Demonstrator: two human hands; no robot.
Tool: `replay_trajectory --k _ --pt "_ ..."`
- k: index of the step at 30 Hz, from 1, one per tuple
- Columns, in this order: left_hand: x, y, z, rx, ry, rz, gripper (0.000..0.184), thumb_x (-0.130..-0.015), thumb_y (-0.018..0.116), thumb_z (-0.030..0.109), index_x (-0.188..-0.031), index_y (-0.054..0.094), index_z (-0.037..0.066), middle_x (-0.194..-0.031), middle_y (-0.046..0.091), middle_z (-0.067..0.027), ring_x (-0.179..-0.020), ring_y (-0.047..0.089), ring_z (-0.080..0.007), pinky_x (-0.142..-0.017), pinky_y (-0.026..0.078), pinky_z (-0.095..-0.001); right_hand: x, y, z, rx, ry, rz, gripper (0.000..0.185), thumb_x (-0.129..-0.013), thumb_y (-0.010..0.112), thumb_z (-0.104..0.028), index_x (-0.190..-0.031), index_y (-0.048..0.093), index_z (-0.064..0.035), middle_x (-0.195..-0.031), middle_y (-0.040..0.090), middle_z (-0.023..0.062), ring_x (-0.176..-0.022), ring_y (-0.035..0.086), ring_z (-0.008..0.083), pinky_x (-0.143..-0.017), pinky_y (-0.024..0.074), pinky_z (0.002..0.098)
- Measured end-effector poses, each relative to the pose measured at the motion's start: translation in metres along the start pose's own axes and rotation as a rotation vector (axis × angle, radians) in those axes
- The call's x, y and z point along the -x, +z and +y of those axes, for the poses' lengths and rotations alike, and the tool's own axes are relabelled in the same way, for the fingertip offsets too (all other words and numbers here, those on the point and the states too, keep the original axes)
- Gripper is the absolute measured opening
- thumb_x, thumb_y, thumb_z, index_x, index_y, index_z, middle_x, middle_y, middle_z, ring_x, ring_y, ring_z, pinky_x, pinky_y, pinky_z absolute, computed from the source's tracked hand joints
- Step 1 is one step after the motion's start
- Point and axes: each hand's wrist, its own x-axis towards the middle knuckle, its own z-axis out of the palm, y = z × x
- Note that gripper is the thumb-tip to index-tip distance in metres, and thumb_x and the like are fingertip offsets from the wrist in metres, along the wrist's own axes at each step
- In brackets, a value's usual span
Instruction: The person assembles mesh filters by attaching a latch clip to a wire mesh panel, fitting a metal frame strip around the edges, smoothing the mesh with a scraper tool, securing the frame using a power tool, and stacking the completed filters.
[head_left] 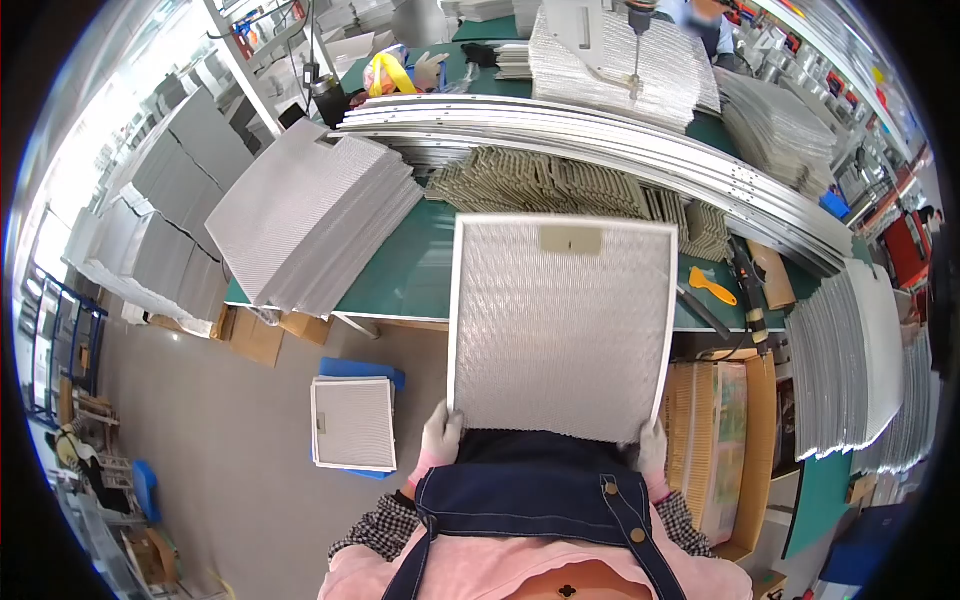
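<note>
A mesh filter panel (560,330) with a white metal frame is held upright against the navy apron. Along its top edge sits a small beige tab (570,240). White-gloved, my left hand (441,437) grips the lower left side of the frame. On the opposite side my right hand (652,450), gloved too, is closed on the lower right of the frame. The bottom edge of the mesh shows a jagged line with no frame strip visible. The panel's far end is over the green table (395,262), in front of stacked pleated mesh pieces (540,180).
Long metal frame profiles (600,130) lie across the table. Mesh sheet stacks stand at left (310,220) and right (850,360). An orange scraper (712,286) and a black-handled tool (748,290) lie right. A framed filter (352,423) rests on a blue stool, a cardboard box (755,450) below right.
</note>
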Motion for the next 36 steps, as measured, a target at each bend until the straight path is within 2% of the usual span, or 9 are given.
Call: replay_trajectory --k 9,11,14,16,19,25,28,31,36 --pt "-0.055 -0.020 0.148 -0.312 0.659 0.314 0.043 -0.092 0.054 0.003 -0.133 0.050 -0.009 -0.104 0.066 -0.0173 -0.089 0.065 -0.0196 -0.078 0.051 -0.0330 -0.051 0.019 -0.095 -0.574 -0.561 0.009 0.062 -0.101 0.050 -0.042 -0.141 0.036 0.0028 -0.125 0.054 0.0196 -0.114 0.057 0.0315 -0.089 0.0514 0.0446" --pt "-0.050 -0.025 0.189 0.098 0.368 0.110 0.040 -0.099 0.050 0.015 -0.131 0.053 -0.009 -0.090 0.062 -0.0038 -0.071 0.053 -0.0134 -0.070 0.046 -0.0263 -0.062 0.006 -0.108 0.754 -1.076 0.512 0.060 -0.088 0.065 0.000 -0.138 0.036 0.0103 -0.125 0.054 0.0289 -0.109 0.056 0.0463 -0.094 0.0491 0.0464" --pt "-0.052 -0.034 0.214 0.582 0.352 -0.273 0.050 -0.101 0.050 0.026 -0.135 0.045 -0.011 -0.110 0.064 -0.0089 -0.101 0.059 -0.0138 -0.089 0.046 -0.0272 -0.091 -0.014 -0.115 0.810 -1.445 0.668 0.062 -0.091 0.063 -0.009 -0.142 0.032 0.0093 -0.129 0.053 0.0279 -0.114 0.054 0.0464 -0.100 0.0451 0.0479" --pt "-0.058 -0.032 0.217 0.358 0.479 -0.165 0.053 -0.098 0.055 0.020 -0.138 0.039 -0.010 -0.116 0.062 -0.0116 -0.109 0.058 -0.0194 -0.096 0.044 -0.0316 -0.092 0.004 -0.124 -0.636 -0.993 -0.075 0.058 -0.099 0.050 -0.008 -0.149 0.023 0.0040 -0.139 0.046 0.0257 -0.118 0.054 0.0407 -0.102 0.0442 0.0447" --pt "-0.064 -0.027 0.224 -0.101 0.817 -0.038 0.078 -0.087 0.069 0.010 -0.147 0.022 -0.008 -0.129 0.054 -0.0228 -0.117 0.057 -0.0302 -0.103 0.043 -0.0398 -0.091 0.005 -0.135 -0.312 -0.868 0.242 0.048 -0.102 0.039 -0.007 -0.147 0.026 0.0055 -0.141 0.043 0.0256 -0.121 0.053 0.0376 -0.102 0.0442 0.0415" --pt "-0.052 -0.038 0.250 0.271 0.750 -0.301 0.059 -0.094 0.062 0.008 -0.141 0.029 -0.006 -0.121 0.056 -0.0182 -0.109 0.062 -0.0182 -0.089 0.052 -0.0336 -0.092 0.008 -0.133 0.104 -1.060 0.457 0.050 -0.103 0.046 -0.011 -0.148 0.030 0.0015 -0.136 0.046 0.0189 -0.118 0.053 0.0258 -0.096 0.0467 0.0345" --pt "-0.057 -0.046 0.269 0.192 0.793 -0.241 0.035 -0.096 0.062 0.010 -0.120 0.042 -0.006 -0.108 0.062 -0.0157 -0.089 0.068 -0.0164 -0.077 0.055 -0.0290 -0.097 0.015 -0.123 -0.686 -0.602 -0.010 0.046 -0.096 0.059 -0.011 -0.138 0.044 0.0034 -0.125 0.056 0.0117 -0.108 0.056 0.0170 -0.093 0.0461 0.0296" --pt "-0.071 -0.066 0.297 -0.226 1.051 -0.138 0.030 -0.087 0.077 0.016 -0.100 0.058 -0.003 -0.091 0.068 -0.0082 -0.079 0.069 -0.0153 -0.068 0.054 -0.0265 -0.089 0.004 -0.104 -0.034 -0.246 -0.165 0.033 -0.088 0.065 -0.007 -0.118 0.059 0.0032 -0.104 0.065 0.0070 -0.086 0.060 0.0131 -0.076 0.0503 0.0268" --pt "-0.089 -0.046 0.272 0.075 0.858 -0.044 0.025 -0.085 0.078 0.013 -0.097 0.061 -0.002 -0.087 0.066 -0.0022 -0.074 0.061 -0.0079 -0.066 0.049 -0.0225 -0.087 0.039 -0.051 -0.016 -0.285 -0.496 0.039 -0.081 0.075 -0.004 -0.118 0.064 0.0028 -0.109 0.067 0.0108 -0.097 0.064 0.0198 -0.088 0.0530 0.0306"
